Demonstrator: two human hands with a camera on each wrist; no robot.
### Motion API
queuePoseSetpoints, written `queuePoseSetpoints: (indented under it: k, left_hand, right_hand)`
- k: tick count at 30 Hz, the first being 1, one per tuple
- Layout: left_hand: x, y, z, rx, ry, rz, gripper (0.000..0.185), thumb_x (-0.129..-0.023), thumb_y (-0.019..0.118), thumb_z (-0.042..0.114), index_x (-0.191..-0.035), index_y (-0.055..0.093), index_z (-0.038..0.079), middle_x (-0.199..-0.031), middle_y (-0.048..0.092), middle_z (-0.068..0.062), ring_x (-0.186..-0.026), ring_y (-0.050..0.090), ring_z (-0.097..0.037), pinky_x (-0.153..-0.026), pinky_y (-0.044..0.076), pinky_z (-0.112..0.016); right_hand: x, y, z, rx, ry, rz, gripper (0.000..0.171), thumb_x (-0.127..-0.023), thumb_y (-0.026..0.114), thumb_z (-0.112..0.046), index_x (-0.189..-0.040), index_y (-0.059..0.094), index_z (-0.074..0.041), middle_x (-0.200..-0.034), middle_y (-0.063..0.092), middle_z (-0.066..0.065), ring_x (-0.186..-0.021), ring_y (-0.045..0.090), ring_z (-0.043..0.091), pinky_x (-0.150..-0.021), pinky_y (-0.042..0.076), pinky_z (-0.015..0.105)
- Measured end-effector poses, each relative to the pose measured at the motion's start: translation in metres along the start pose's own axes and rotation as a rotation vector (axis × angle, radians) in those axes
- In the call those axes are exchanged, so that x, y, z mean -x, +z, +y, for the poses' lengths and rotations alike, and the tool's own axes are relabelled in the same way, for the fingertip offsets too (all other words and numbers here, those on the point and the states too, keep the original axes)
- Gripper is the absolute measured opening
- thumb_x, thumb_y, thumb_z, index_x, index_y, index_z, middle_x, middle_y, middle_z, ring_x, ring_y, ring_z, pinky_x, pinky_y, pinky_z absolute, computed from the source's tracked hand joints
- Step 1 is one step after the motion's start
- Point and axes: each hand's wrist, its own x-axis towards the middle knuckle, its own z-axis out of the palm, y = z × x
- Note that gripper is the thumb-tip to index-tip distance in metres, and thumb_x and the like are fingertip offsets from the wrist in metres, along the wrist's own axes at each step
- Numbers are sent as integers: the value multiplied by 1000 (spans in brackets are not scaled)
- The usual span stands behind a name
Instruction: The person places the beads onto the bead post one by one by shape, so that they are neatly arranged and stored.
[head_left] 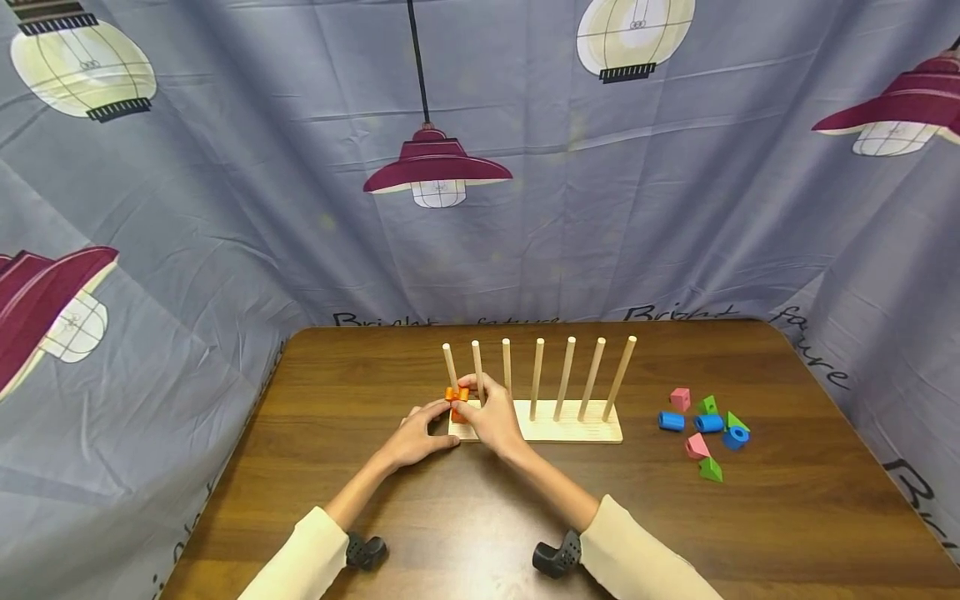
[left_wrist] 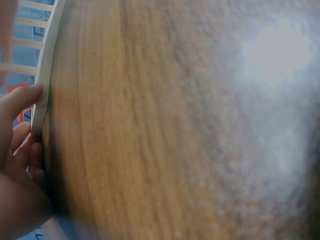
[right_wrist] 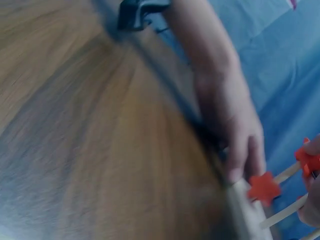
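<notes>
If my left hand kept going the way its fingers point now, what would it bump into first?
Most likely the wooden peg board: the left hand already touches the board's near-left end, fingers aimed at the orange star pieces on the leftmost pegs. Depth is hard to judge.

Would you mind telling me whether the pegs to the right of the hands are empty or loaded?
Empty: the four right-hand pegs stand bare on the peg board, with no pieces threaded.
</notes>
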Motion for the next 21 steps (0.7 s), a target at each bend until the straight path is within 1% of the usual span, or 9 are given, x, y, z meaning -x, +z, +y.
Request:
queuePoseSetpoints:
  k: [3,5,9,12,15,19,21]
  left_hand:
    - [0,0,1,4,17,13,68,-86,78,32,-142,54,2,-145,51,-15,-117,47,-32,-95,39,-56]
    - [0,1,1,2,24,20,67,-85,78,30,-142,54,1,-145,52,-15,-117,47,-33,-95,39,-56]
    - [0,1,1,16,5,17,67,-85,79,29,-142,55,3,-145,52,-14,-119,47,-33,-97,37,-56]
    - [0,1,1,18,-16,10,69,-84,80,30,-142,55,3,-147,50,-13,-121,46,-33,-99,36,-56]
    - [0,2,1,19,-27,5,70,-84,80,31,-142,54,2,-148,49,-13,-122,45,-33,-100,35,-57]
    - [0,2,1,32,-42,-3,71,-85,80,31,-143,53,1,-149,48,-14,-122,44,-32,-100,33,-57]
    - [0,1,2,40,-48,-3,71,-85,80,31,-143,53,1,-149,48,-14,-122,43,-31,-100,32,-57]
  right_hand:
    - [3,3,13,14,26,-4,28,-80,76,4,-106,68,1,-101,70,12,-97,63,26,-84,51,43]
    - [4,4,19,16,41,-7,28,-80,77,5,-107,68,1,-100,70,12,-97,63,25,-83,50,41]
    - [5,5,24,-7,55,-10,30,-80,77,6,-108,68,1,-101,70,13,-98,63,28,-87,49,47]
    - [7,4,26,4,51,-19,31,-81,76,6,-110,67,0,-105,70,14,-103,64,31,-91,47,51]
    - [13,0,26,82,62,-40,37,-83,76,2,-117,65,-1,-115,68,18,-112,62,36,-96,45,53]
    - [29,-15,23,204,106,-103,56,-85,75,-7,-137,54,0,-133,58,26,-125,52,43,-102,39,57]
    - [38,-26,22,244,109,-138,64,-86,75,-9,-144,48,0,-138,54,27,-128,49,44,-103,37,58]
